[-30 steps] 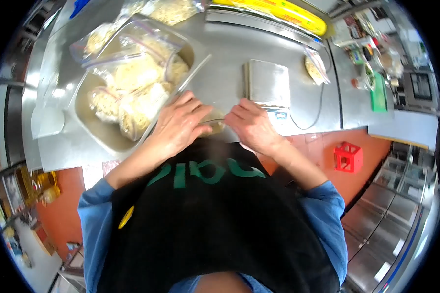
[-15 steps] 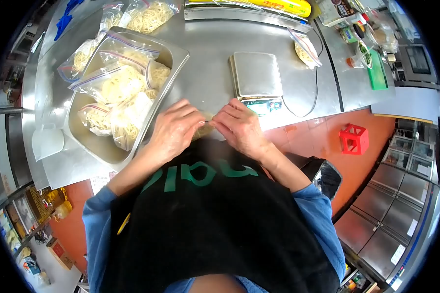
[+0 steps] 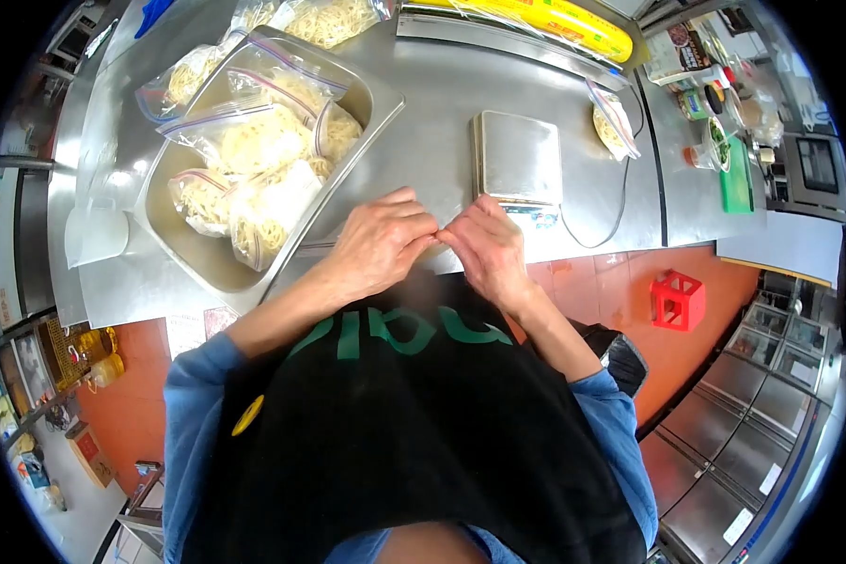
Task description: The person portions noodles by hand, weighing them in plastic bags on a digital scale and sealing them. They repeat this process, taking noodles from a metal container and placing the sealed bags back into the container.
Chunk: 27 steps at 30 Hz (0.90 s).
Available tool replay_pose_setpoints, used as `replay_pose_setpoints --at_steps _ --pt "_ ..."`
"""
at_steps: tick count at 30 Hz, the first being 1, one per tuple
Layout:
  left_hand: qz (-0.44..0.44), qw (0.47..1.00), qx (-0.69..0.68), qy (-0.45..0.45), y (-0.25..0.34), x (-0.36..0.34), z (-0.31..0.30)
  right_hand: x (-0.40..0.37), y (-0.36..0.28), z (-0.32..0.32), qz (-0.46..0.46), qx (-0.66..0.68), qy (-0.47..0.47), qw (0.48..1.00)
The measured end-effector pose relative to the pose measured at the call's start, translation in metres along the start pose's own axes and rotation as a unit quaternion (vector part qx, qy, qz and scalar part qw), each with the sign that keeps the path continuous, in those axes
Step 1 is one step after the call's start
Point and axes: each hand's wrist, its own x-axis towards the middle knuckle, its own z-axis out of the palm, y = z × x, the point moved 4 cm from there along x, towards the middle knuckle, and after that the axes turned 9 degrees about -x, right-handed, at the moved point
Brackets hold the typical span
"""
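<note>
My left hand (image 3: 382, 242) and my right hand (image 3: 488, 252) meet at the table's front edge, thumbs and fingers pinched together with the tips almost touching. Between them is the edge of what looks like a clear zip bag (image 3: 430, 255), with something pale below; my hands and the apron hide most of it. To the left stands a deep steel tray (image 3: 379, 130) filled with several zip bags of pale noodles (image 3: 263, 139). A kitchen scale (image 3: 519, 158) with a flat steel plate sits just beyond my right hand.
More noodle bags (image 3: 327, 23) lie behind and left of the tray. At the back is a yellow film roll (image 3: 564, 23). Another filled zip bag (image 3: 613, 127) lies right of the scale, near a cable (image 3: 618, 218). A red stool (image 3: 678, 301) stands on the floor.
The view has shifted, so the table things appear further right. Both hands stay pinched close together, and the dark line between the fingertips no longer shows.
</note>
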Motion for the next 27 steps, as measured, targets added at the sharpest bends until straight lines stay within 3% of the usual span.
replay_pose_setpoints --at_steps 4,7,10,11,12,14,15,16,18,19,20,22,23,27 --pt "-0.027 0.999 -0.027 0.012 -0.014 -0.027 -0.025 -0.008 0.007 0.001 -0.017 -0.007 0.016 1.000" --pt "-0.027 0.999 0.031 0.013 -0.005 -0.029 -0.032 -0.008 0.017 -0.003 0.023 -0.015 -0.012 1.000" --pt "0.001 0.998 0.061 0.018 -0.006 -0.041 -0.036 -0.008 0.021 -0.009 0.000 -0.040 -0.010 0.999" --pt "0.000 0.998 0.061 0.020 -0.010 -0.045 -0.037 -0.017 0.035 -0.005 0.200 0.207 0.065 0.955" --pt "-0.003 0.998 0.059 0.024 -0.014 -0.051 -0.040 -0.015 0.035 -0.006 0.199 0.210 0.063 0.955" --pt "-0.014 0.998 0.058 0.031 -0.014 -0.058 -0.040 -0.008 0.029 -0.013 0.091 -0.048 -0.066 0.993" --pt "0.007 0.997 0.071 0.037 -0.010 -0.052 -0.037 -0.005 0.028 -0.017 0.056 -0.067 -0.096 0.992" --pt "0.029 0.995 0.085 0.043 -0.007 -0.046 -0.034 0.000 0.024 -0.012 0.048 -0.065 -0.097 0.992" --pt "0.021 0.995 0.082 0.052 -0.015 -0.046 -0.021 0.011 0.003 -0.002 -0.019 -0.147 0.005 0.989" --pt "0.051 0.994 0.078 0.052 -0.013 -0.044 -0.015 0.021 -0.013 -0.004 -0.067 -0.159 -0.058 0.983" --pt "0.083 0.992 0.076 0.051 -0.010 -0.043 -0.013 0.028 -0.018 -0.003 -0.080 -0.151 -0.056 0.984" --pt "0.079 0.991 0.104 0.038 -0.009 -0.045 -0.018 0.035 -0.027 0.008 -0.140 -0.112 -0.159 0.971" --pt "0.080 0.988 0.130 0.036 -0.009 -0.047 -0.021 0.015 0.002 0.030 -0.168 -0.111 -0.126 0.971" --pt "0.107 0.973 0.167 0.118 0.010 -0.040 -0.047 0.029 -0.011 0.006 -0.191 -0.067 -0.118 0.972"
